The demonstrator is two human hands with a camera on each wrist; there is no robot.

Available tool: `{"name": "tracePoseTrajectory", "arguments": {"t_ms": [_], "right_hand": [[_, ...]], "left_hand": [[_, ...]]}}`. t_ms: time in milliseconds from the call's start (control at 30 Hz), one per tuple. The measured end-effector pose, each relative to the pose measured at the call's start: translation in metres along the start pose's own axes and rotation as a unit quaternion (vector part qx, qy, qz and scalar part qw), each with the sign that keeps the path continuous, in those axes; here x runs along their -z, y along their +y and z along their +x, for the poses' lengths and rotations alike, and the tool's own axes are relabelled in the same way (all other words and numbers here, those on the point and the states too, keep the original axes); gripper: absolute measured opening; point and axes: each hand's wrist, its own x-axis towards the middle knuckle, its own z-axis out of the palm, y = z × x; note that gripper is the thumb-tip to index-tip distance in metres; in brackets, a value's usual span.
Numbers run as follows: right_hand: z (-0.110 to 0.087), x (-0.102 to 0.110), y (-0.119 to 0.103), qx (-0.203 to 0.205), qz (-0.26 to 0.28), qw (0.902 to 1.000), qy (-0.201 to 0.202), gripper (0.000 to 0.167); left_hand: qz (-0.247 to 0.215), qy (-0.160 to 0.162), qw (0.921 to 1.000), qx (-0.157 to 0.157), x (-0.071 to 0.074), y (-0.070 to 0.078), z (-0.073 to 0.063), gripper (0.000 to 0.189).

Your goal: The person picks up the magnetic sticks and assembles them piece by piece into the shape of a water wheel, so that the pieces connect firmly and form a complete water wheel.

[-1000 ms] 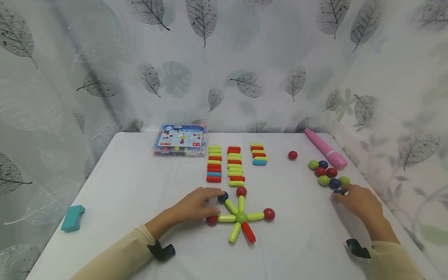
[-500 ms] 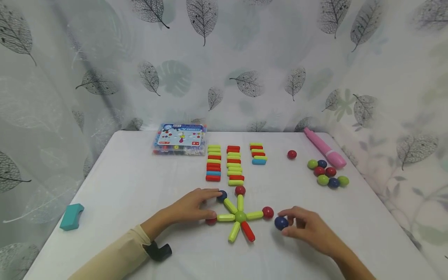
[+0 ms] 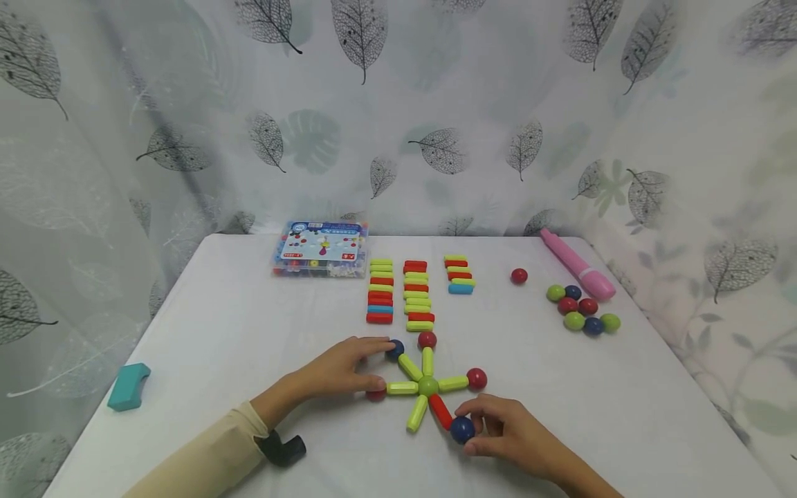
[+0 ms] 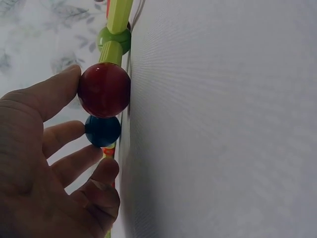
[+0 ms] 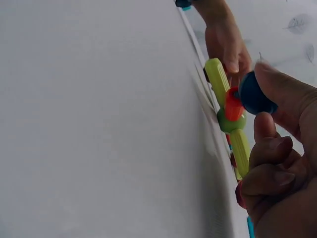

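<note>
A star of toy sticks lies on the white table, its lime hub ball (image 3: pixel 428 386) joined to several lime sticks and one red stick (image 3: pixel 441 413). My right hand (image 3: pixel 513 432) pinches a dark blue ball (image 3: pixel 462 430) at the outer end of that red stick; in the right wrist view the blue ball (image 5: pixel 256 94) meets the stick's tip. The thumb of my left hand (image 3: pixel 336 368) touches a red ball (image 4: pixel 105 90) on the star's left arm. Its fingertips rest at another blue ball (image 4: pixel 103 131) on the upper-left arm. Red balls also cap the top and right arms.
Rows of lime, red and blue sticks (image 3: pixel 419 297) lie behind the star. A clear parts box (image 3: pixel 322 250) is at the back left. Loose balls (image 3: pixel 574 320), a pink bottle-like object (image 3: pixel 579 264) and a lone red ball (image 3: pixel 519 276) are to the right; a teal block (image 3: pixel 129 386) sits left.
My right hand has picked a blue ball from the group on the right and carried it left to the red stick's end. The left hand stays nearly still at the star.
</note>
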Motion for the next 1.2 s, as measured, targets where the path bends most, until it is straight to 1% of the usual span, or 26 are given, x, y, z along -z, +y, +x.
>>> {"name": "tracePoseTrajectory", "arguments": {"t_ms": [100,200,267,433,567,667,800,833,933,1033,1133,1200], "right_hand": [[0.0,-0.002,0.002,-0.036,0.032,0.9988,0.002,0.04],[0.0,-0.007,0.002,-0.071,0.061,0.9956,0.005,0.042],[-0.002,-0.01,0.002,-0.084,0.071,0.994,0.007,0.044],[-0.004,-0.018,0.001,-0.095,0.067,0.9931,0.017,0.044],[-0.005,-0.018,0.0,-0.108,0.051,0.9926,0.024,0.043],[-0.004,-0.013,0.001,-0.131,0.031,0.9906,0.025,0.044],[-0.002,0.0,0.008,-0.15,0.009,0.9885,0.016,0.043],[-0.002,0.004,0.009,-0.149,0.005,0.9887,0.009,0.043],[-0.001,0.016,0.015,-0.13,-0.01,0.9913,-0.017,0.04],[0.001,0.028,0.018,-0.11,-0.023,0.993,-0.037,0.038],[0.004,0.039,0.021,-0.106,-0.028,0.9932,-0.037,0.038],[0.007,0.049,0.023,-0.118,-0.023,0.9922,-0.032,0.04]], "left_hand": [[-0.004,0.0,1.0,0.003,0.001,0.002,-0.001,0.066],[-0.008,0.002,1.0,0.005,0.002,0.003,-0.002,0.066],[-0.01,0.003,0.9999,0.007,0.003,0.004,-0.003,0.066],[-0.009,0.002,0.9999,0.007,0.002,0.003,-0.003,0.066],[-0.009,0.005,0.9999,0.008,0.002,0.003,-0.004,0.066],[-0.011,0.011,0.9998,0.01,0.001,0.002,-0.005,0.065],[-0.01,0.023,0.9994,0.024,0.0,0.001,-0.006,0.061],[-0.008,0.026,0.9993,0.026,0.0,0.001,-0.006,0.06],[0.002,0.033,0.999,0.03,0.0,0.002,-0.007,0.058],[0.009,0.042,0.9989,0.018,0.001,0.002,-0.008,0.05],[0.01,0.051,0.9986,0.008,0.001,0.003,-0.01,0.039],[0.007,0.052,0.9986,0.007,0.001,0.004,-0.011,0.031]]}}
